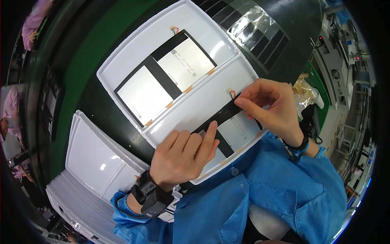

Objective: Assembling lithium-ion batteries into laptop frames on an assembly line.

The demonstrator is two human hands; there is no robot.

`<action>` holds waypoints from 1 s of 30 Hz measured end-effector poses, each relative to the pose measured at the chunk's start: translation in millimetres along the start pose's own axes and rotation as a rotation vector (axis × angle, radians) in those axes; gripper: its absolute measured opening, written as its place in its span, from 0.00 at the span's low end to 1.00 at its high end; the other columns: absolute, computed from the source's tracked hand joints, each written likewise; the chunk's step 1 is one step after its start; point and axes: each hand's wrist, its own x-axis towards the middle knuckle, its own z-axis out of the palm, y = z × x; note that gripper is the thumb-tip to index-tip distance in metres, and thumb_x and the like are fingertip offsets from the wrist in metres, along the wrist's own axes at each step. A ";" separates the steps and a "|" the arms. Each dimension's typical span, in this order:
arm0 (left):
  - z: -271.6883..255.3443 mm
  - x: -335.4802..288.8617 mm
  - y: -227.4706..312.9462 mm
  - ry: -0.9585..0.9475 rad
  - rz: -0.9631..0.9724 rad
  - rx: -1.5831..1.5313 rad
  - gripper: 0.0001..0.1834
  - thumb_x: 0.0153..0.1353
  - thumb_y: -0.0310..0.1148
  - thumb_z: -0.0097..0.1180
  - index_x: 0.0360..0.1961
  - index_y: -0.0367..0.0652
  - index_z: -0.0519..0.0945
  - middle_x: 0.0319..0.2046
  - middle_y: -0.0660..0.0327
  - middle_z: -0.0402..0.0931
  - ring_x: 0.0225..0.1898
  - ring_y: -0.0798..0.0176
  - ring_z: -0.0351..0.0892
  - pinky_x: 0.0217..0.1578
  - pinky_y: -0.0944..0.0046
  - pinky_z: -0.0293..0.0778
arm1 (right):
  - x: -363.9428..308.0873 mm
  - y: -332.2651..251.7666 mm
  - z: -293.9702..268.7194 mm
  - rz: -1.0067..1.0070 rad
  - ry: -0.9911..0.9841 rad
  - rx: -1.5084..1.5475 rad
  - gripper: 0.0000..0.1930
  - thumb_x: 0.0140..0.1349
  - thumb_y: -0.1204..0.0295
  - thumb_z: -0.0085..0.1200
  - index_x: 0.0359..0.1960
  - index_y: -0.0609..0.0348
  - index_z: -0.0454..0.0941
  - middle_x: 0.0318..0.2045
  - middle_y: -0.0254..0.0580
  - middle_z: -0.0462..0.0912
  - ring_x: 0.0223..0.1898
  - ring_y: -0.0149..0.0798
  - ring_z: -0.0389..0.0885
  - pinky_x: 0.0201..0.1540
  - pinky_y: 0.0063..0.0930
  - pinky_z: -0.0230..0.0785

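Black strip (pixel 221 116) diagonal, left hand (pixel 183 156), right hand (pixel 272 105) pinching ends

The near battery pack (pixel 233 128) lies flat in the nearer compartment of the white two-compartment tray (pixel 134 53): two pale silver cells joined by a black strip down the middle, with small tan tape tabs along its edge. Much of it is covered from view. At its far end a short bundle of coloured wires (pixel 230 93) sticks out. A second, matching battery pack (pixel 166 77) rests flat in the farther compartment, fully in view.
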 end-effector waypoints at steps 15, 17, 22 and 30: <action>-0.6 5.0 5.2 -0.108 -0.067 0.010 0.27 0.52 0.30 0.71 0.56 0.41 0.86 0.22 0.66 0.61 0.23 0.65 0.65 0.25 0.64 0.65 | -2.4 3.3 7.0 -0.208 0.074 -0.224 0.10 0.57 0.73 0.74 0.34 0.63 0.84 0.26 0.37 0.85 0.24 0.23 0.83 0.27 0.17 0.75; -4.3 5.8 5.6 -0.185 -0.075 0.020 0.23 0.61 0.35 0.67 0.58 0.38 0.84 0.23 0.65 0.63 0.27 0.64 0.69 0.30 0.64 0.69 | -2.0 3.8 7.4 -0.211 0.082 -0.225 0.10 0.57 0.73 0.73 0.33 0.62 0.83 0.25 0.38 0.85 0.24 0.25 0.83 0.27 0.19 0.76; -4.5 5.0 4.9 -0.169 -0.072 0.016 0.24 0.60 0.33 0.67 0.58 0.38 0.84 0.23 0.65 0.62 0.27 0.64 0.68 0.30 0.64 0.69 | -3.1 -0.8 7.7 -0.247 0.073 -0.320 0.11 0.56 0.74 0.73 0.33 0.62 0.81 0.27 0.40 0.84 0.25 0.30 0.85 0.28 0.21 0.77; -4.6 9.3 5.2 -0.157 -0.053 0.013 0.25 0.57 0.32 0.69 0.57 0.39 0.85 0.24 0.65 0.63 0.26 0.64 0.68 0.30 0.64 0.69 | 4.6 2.1 -34.0 -0.730 0.014 -0.674 0.32 0.51 0.74 0.72 0.61 0.48 0.78 0.61 0.46 0.76 0.58 0.48 0.79 0.47 0.35 0.77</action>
